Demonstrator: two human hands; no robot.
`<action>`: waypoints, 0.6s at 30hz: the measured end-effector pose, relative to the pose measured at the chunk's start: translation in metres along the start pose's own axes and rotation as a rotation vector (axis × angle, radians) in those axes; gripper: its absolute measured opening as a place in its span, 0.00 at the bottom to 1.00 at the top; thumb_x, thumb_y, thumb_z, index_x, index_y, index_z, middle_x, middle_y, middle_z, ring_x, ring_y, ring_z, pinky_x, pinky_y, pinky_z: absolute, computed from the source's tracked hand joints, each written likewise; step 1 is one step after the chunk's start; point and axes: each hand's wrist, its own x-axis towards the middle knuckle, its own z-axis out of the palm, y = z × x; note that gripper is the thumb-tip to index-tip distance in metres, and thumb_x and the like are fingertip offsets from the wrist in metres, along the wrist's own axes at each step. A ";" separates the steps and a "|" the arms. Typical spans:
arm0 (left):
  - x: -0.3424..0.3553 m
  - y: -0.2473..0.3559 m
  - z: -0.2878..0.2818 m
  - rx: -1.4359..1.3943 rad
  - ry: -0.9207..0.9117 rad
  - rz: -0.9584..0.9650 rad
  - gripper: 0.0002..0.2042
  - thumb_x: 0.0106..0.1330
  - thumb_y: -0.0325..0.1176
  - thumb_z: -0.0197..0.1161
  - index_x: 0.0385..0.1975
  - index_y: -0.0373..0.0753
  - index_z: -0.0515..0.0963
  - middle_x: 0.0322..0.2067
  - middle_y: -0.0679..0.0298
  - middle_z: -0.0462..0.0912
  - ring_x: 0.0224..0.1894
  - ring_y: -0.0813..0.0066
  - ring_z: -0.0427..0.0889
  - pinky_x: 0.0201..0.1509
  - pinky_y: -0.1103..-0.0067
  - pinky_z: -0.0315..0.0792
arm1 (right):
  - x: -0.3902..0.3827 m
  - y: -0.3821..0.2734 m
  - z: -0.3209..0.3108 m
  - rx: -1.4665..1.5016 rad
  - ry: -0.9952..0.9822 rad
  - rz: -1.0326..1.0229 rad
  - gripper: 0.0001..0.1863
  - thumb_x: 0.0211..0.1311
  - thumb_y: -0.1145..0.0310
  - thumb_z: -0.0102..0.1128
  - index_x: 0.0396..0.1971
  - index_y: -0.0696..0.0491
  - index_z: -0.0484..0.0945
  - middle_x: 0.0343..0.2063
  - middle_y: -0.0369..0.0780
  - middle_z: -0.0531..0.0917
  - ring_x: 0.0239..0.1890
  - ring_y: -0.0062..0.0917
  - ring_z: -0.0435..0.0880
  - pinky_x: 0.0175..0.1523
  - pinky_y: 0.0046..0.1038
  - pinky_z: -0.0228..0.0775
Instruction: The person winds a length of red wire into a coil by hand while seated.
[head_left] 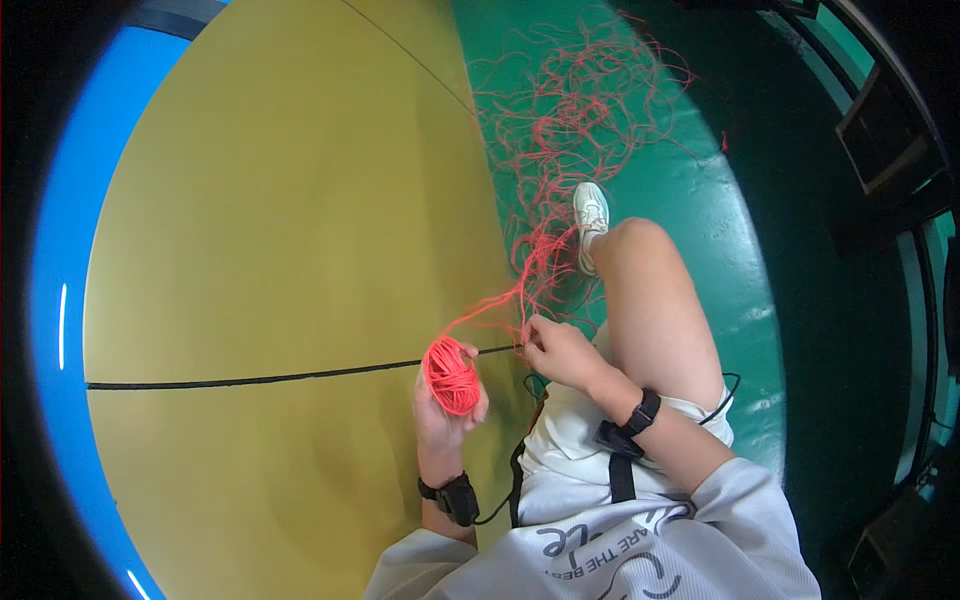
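A wound bundle of red cord [452, 377] rests in my left hand [440, 425], whose fingers curl around its sides. Strands run from the bundle's top up and to the right, to a loose, tangled heap of the same cord [565, 125] spread over the green floor. My right hand [562, 352] is a little to the right of the bundle, its fingers pinched together at strands of the red cord that hang beside my thigh. The exact grip of those fingertips is partly hidden.
My bent leg with a white shoe [590, 212] stands beside the tangle; some cord passes close by the shoe. A yellow surface [280, 220] with black seam lines lies left, edged by a blue band [75, 250]. Dark box-like objects [885, 140] stand far right. Wired black bands circle both wrists.
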 end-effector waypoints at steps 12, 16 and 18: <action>0.000 0.003 0.010 -0.016 -0.075 0.004 0.29 0.69 0.54 0.50 0.50 0.28 0.64 0.48 0.50 0.73 0.12 0.69 0.74 0.07 0.82 0.61 | 0.022 0.006 0.001 -0.032 0.094 0.215 0.13 0.60 0.65 0.54 0.37 0.60 0.75 0.32 0.54 0.83 0.38 0.46 0.83 0.45 0.44 0.73; -0.002 0.002 0.009 0.085 -0.079 -0.045 0.28 0.71 0.55 0.42 0.53 0.31 0.63 0.49 0.55 0.72 0.09 0.72 0.70 0.07 0.82 0.60 | 0.026 0.005 0.000 0.291 0.182 0.108 0.13 0.66 0.62 0.49 0.34 0.57 0.76 0.29 0.51 0.82 0.36 0.46 0.82 0.43 0.41 0.72; -0.003 0.001 0.006 0.018 -0.086 -0.052 0.29 0.70 0.55 0.47 0.52 0.31 0.63 0.48 0.51 0.72 0.10 0.68 0.72 0.07 0.81 0.61 | 0.026 0.003 -0.003 0.255 0.225 0.094 0.13 0.66 0.63 0.48 0.33 0.57 0.76 0.29 0.51 0.82 0.36 0.46 0.82 0.43 0.41 0.72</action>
